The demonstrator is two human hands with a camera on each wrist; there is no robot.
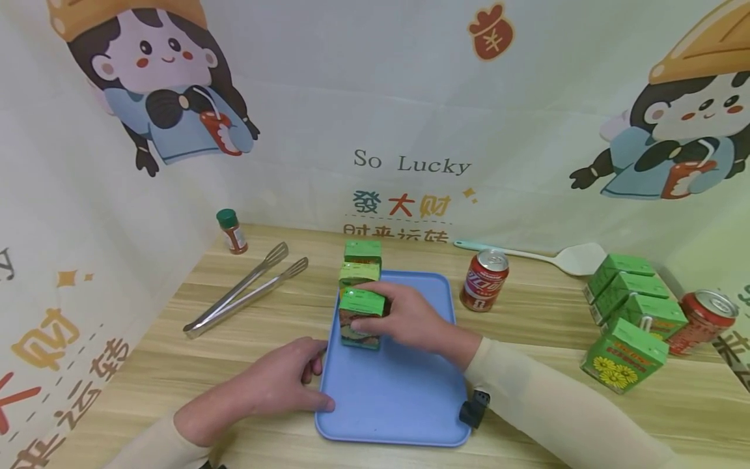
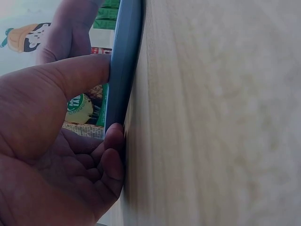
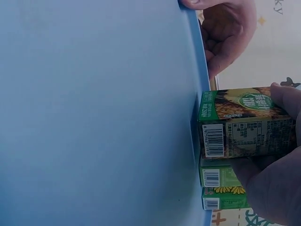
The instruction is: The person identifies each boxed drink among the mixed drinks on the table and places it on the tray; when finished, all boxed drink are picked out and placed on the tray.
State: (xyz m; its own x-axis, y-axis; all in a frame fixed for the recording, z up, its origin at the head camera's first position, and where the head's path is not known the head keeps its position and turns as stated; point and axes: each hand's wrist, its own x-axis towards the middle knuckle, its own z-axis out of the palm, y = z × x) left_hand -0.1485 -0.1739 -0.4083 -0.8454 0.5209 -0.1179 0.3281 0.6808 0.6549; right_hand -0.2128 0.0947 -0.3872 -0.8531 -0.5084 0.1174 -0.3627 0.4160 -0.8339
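Note:
My right hand [image 1: 413, 316] grips a green-topped juice carton [image 1: 361, 320] over the left side of a blue tray [image 1: 398, 400]. In the right wrist view this carton [image 3: 244, 134] shows a brown side with a barcode, its base at the tray surface; whether it touches cannot be told. Behind it, a yellow-green carton [image 1: 359, 271] and a green carton [image 1: 363, 249] stand in line along the tray's left edge. My left hand [image 1: 287, 378] holds the tray's left rim, thumb on the rim and fingers curled at its outer side, as the left wrist view shows.
Right of the tray stand a red soda can [image 1: 484, 281], several green cartons [image 1: 633, 293] and another red can [image 1: 703, 322]. A white spatula [image 1: 580, 259] lies at the back. Metal tongs [image 1: 246, 293] and a green-capped spice jar [image 1: 232, 232] are on the left.

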